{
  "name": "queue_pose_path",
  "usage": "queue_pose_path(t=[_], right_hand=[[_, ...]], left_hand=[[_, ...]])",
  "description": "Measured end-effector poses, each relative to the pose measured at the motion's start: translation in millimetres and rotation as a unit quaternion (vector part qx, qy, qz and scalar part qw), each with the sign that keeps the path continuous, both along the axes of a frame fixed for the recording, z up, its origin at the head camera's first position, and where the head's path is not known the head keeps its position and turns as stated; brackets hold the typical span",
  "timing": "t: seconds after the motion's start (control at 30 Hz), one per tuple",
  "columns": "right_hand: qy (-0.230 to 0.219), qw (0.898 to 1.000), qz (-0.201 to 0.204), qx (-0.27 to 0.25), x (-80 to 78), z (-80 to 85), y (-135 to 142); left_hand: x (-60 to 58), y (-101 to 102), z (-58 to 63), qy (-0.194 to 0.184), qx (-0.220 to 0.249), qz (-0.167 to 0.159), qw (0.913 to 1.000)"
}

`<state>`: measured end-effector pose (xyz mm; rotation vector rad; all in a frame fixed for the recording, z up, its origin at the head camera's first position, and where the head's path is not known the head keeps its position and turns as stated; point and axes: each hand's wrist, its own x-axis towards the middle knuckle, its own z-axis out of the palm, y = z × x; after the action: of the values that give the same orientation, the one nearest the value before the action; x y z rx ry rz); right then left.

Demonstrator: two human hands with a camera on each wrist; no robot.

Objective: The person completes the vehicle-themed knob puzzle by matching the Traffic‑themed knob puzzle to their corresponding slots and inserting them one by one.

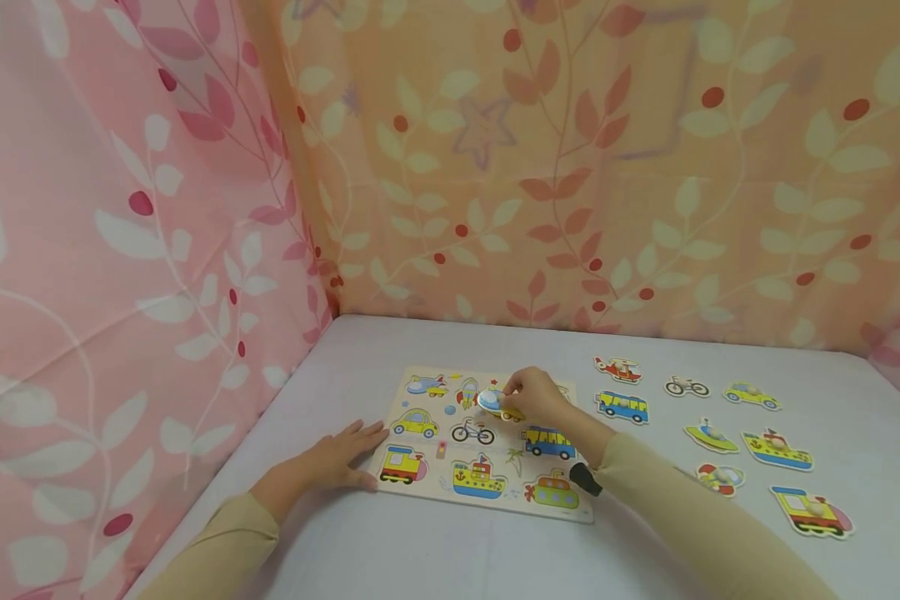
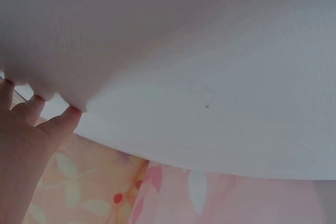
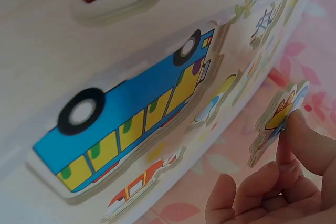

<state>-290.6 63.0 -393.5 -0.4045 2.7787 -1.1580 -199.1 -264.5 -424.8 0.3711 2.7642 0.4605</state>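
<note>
My right hand (image 1: 542,402) pinches a blue and yellow airplane puzzle piece (image 1: 491,400) above the upper middle of a wooden vehicle puzzle board (image 1: 487,506). In the right wrist view, thumb and forefinger hold the airplane piece (image 3: 282,114) apart from the board; the other fingers are bent. My left hand (image 1: 335,458) lies at the board's left edge, fingers spread and fingertips touching or close to it. The left wrist view shows that hand (image 2: 26,135) on the white surface. The board shows a bus picture (image 1: 549,442), a bicycle picture (image 1: 472,432) and several other vehicles.
Loose pieces lie right of the board: a helicopter (image 1: 619,370), bicycle (image 1: 686,386), car (image 1: 752,396), bus (image 1: 622,407), flying saucer (image 1: 711,436), ship (image 1: 777,449), rocket (image 1: 720,478) and train (image 1: 812,512). Patterned curtains (image 1: 570,167) stand behind the white table (image 1: 420,558).
</note>
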Motion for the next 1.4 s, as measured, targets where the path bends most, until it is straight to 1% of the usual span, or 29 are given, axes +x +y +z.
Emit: queue_pose_path(t=[0.3,0.5,0.6,0.8,0.97,1.17,1.4], right_hand=[[0.008,1.0,0.002,-0.002,-5.7,-1.4,-16],[-0.01,1.0,0.005,-0.017,-9.7,-1.6,-27],[-0.012,1.0,0.008,-0.025,-10.4,0.6,-32],[-0.022,0.999,0.005,-0.028,-11.0,5.4,-42],[-0.033,0.999,0.002,-0.037,-14.0,4.9,-50],[-0.061,0.996,0.0,-0.058,-15.3,5.1,-59],[-0.07,0.996,-0.011,-0.061,-20.2,1.7,-67]], left_hand=[[0.9,-1,-0.2,0.001,-0.003,0.005,1.0],[4.2,0,1.4,-0.006,0.004,0.013,0.9999],[4.8,0,1.6,-0.005,0.002,0.012,0.9999],[3.8,1,2.1,-0.007,-0.001,0.01,0.9999],[2.6,3,3.0,-0.01,-0.001,0.012,0.9999],[0.9,3,2.0,-0.011,-0.005,0.01,0.9999],[-0.8,2,-0.4,-0.009,-0.007,0.01,0.9999]])
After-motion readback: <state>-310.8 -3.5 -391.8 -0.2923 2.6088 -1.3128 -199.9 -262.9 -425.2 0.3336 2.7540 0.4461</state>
